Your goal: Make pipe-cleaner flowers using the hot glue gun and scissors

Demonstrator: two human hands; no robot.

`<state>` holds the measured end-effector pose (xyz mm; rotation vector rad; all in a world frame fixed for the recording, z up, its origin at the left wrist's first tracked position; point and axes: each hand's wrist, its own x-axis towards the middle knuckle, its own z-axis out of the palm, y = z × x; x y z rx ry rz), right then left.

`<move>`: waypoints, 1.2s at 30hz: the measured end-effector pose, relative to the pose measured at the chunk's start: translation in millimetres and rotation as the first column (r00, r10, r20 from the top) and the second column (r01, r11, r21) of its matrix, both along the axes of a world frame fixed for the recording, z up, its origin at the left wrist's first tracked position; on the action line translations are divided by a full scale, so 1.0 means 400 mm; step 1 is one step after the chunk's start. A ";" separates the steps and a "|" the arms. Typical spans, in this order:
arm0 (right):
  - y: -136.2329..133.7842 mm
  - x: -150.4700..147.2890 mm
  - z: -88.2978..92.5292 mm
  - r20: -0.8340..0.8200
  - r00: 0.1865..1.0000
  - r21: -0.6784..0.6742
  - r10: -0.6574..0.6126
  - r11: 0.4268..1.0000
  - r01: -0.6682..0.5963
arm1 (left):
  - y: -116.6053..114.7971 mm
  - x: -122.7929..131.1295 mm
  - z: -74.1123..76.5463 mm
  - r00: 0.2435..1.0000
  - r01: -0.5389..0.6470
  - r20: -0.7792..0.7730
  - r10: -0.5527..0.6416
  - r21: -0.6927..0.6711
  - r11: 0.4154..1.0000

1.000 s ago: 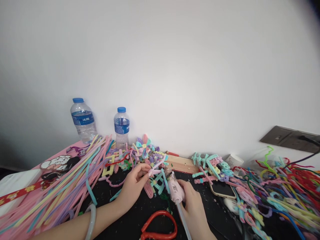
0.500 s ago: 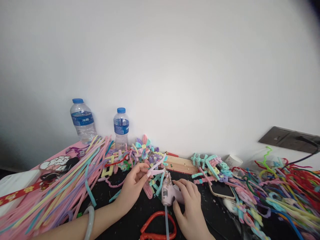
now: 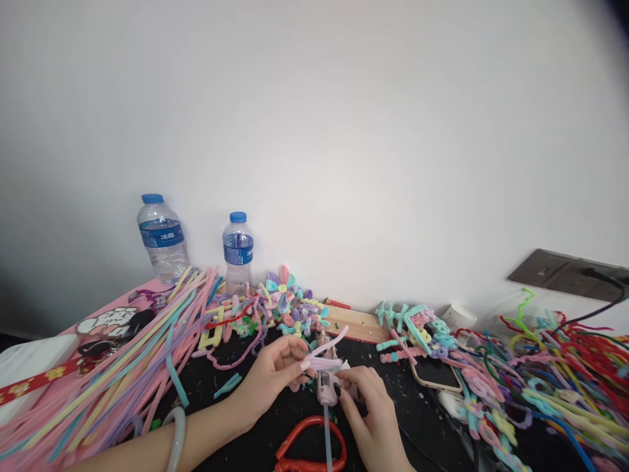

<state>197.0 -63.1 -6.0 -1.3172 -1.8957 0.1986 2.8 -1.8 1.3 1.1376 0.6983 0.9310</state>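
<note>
Well, from my distant seat I'm finding a bundle of fuzzy pastel stems (image 3: 147, 354) sprawling over the table's (image 3: 240, 452) left end, presumably being kept long and loose so that single ones are staying easy to draw out. Behind it, one water bottle (image 3: 164, 246) and another bottle (image 3: 238, 255) are standing near the back edge by the wall (image 3: 319, 131), probably to be keeping clear of the elbows. Farther along that edge a heap of twisted flowers (image 3: 282, 288) is sitting. Towards the middle, the left hand (image 3: 270, 373) is pinching a folded pale pink stem (image 3: 322, 362) by one end, its other end reaching over the glue gun's front; I'm judging this grip to be sparing the fingertips from heat, though I'm not managing to tell whether stem and gun are touching. Red handles (image 3: 295, 430) are lying towards the front edge, under the glue stick (image 3: 328, 436) trailing from the glue gun (image 3: 325, 388). The right hand (image 3: 371, 406) is grasping that gun from its right side, seemingly steadying it just below the stem. Beyond, a phone (image 3: 437, 372) is lying flat, and a bright tangle (image 3: 580, 373) is covering the right end.
</note>
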 end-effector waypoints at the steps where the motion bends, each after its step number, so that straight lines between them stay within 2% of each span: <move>1: 0.000 0.000 0.000 -0.007 1.000 0.002 -0.004 1.000 0.004 | -0.001 0.000 0.002 1.000 0.017 0.000 -0.017 -0.014 1.000; 10: -0.002 0.001 -0.004 -0.019 0.991 0.004 -0.134 0.991 0.134 | -0.009 0.003 0.011 0.992 0.081 0.102 -0.067 -0.143 0.986; 16: -0.004 -0.002 0.004 -0.009 0.998 0.012 -0.064 0.998 0.064 | -0.009 0.000 0.008 0.980 0.140 0.165 -0.112 -0.173 0.975; 23: -0.008 -0.010 0.017 -0.050 0.995 0.004 -0.084 0.996 0.085 | 0.011 -0.005 0.002 0.964 0.096 0.266 -0.027 -0.250 0.963; 28: -0.008 0.007 0.015 -0.143 0.982 0.013 -0.126 0.992 0.129 | 0.026 -0.009 0.004 0.954 -0.008 0.278 0.107 -0.335 0.942; 36: 0.024 0.060 0.004 -0.305 0.904 -0.075 -0.300 0.954 0.291 | 0.024 -0.009 -0.002 0.962 0.013 0.266 0.066 -0.283 0.959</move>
